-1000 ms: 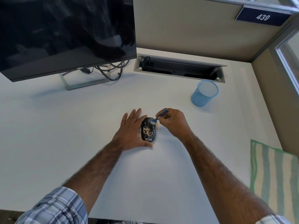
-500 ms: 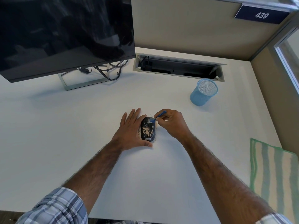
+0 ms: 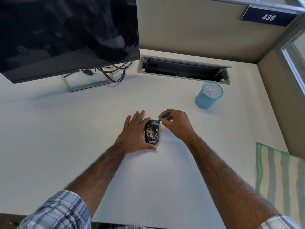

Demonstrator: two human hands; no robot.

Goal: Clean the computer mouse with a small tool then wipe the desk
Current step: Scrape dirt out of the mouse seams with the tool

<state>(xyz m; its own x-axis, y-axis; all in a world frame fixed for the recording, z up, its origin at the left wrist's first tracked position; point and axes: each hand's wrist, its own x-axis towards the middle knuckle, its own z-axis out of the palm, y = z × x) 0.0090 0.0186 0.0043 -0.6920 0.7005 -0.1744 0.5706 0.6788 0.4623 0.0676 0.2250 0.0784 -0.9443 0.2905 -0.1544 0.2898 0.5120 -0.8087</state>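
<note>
Working at about the middle of the white surface [image 3: 82,129], well apart from the striped cloth [image 3: 277,179] lying at its right edge.

Bracing the mouse [image 3: 151,133] from its left side with the left hand [image 3: 133,134]: palm down, fingers [image 3: 137,116] straight and slightly spread, pointing away from the body, thumb lying along the near end of the mouse.

Pinching the blue brush [image 3: 163,116] in the curled fingers [image 3: 172,114] of the right hand [image 3: 178,124], just beyond and to the right of the mouse's far end.

Noting the long axis of the mouse: running near to far, logo end toward the body.

Pointing the brush handle up and to the right, bristle head down and to the left, at the far end of the mouse; contact not certain at this size.

Judging the step in hand as brushing, with pale crumbs [image 3: 151,132] covering the middle of the mouse's back, nearer the body than the bristles.

Calling, most likely, for a next stroke along that long axis, toward the body.

Reserving the cloth, untouched, for the wiping step.
</note>
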